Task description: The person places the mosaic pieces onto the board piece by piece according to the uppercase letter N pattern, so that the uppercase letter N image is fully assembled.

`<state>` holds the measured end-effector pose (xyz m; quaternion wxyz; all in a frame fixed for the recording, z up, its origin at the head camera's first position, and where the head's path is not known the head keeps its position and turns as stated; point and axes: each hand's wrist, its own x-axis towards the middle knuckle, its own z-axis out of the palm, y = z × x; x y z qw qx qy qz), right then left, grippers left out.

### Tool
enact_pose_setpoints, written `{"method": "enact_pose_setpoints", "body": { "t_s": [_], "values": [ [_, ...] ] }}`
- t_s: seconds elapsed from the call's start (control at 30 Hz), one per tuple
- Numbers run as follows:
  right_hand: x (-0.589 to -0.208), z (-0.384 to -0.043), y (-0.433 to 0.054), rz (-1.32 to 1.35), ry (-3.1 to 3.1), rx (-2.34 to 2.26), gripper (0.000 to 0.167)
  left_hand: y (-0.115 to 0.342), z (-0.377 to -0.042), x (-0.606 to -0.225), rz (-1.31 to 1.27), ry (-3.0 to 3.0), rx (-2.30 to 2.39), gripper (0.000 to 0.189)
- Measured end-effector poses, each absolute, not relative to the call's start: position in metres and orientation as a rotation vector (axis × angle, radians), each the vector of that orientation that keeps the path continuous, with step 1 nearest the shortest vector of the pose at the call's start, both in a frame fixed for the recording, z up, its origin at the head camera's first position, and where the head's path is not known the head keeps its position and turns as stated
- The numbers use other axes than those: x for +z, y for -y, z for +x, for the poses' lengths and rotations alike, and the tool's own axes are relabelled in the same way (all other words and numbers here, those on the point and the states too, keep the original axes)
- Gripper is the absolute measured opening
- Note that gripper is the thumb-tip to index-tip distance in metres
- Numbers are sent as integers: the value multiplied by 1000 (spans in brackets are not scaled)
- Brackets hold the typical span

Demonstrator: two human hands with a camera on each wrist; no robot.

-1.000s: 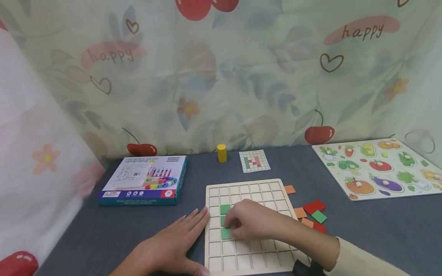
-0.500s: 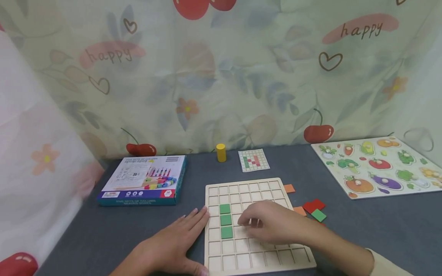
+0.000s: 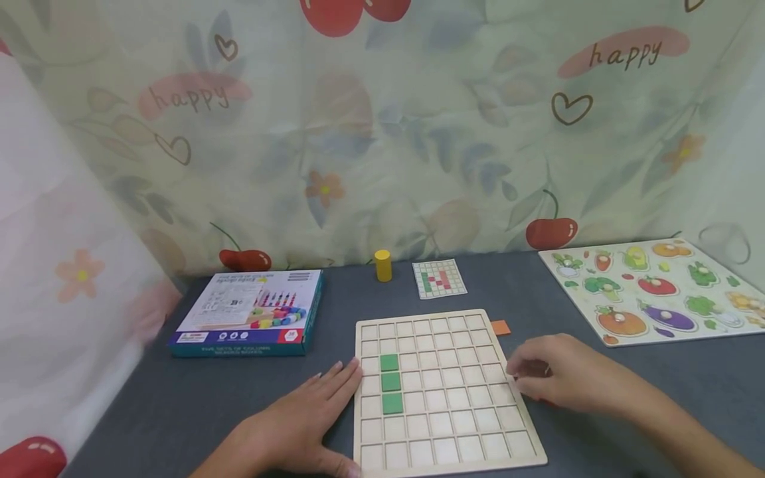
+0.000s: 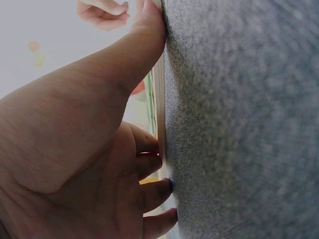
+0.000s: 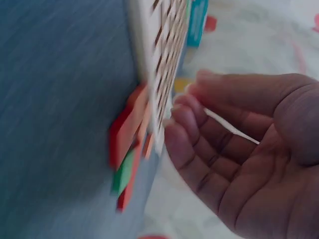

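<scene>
Board lay at three o'clock from the straight-fingered left hand, nine from the loosely bent, empty right hand; pale, gridded.

Head view: right hand hides most loose tiles, lower right; vegetable board clipped by right edge; box small print, middle left, unreadable. Right wrist: tiles blurred. Left wrist: left hand blocks most of grid board.

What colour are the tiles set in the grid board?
The three tiles are green, clearest in the head view.
</scene>
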<state>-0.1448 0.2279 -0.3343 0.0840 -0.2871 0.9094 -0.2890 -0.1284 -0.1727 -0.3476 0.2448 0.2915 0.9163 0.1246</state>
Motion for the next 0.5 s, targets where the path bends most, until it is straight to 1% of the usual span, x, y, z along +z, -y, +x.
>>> {"method": "enact_pose_setpoints", "body": {
  "t_s": [0.23, 0.43, 0.5],
  "values": [
    [-346, -150, -260, -622, -2946, -491, 16, 172, -128, -347, 806, -2507, 344, 117],
    [-350, -151, -263, -647, -2987, -461, 16, 172, -128, -348, 800, -2507, 341, 117],
    [-350, -150, -262, -630, -3009, -454, 18, 172, -128, -348, 804, -2508, 344, 118]
  ]
}}
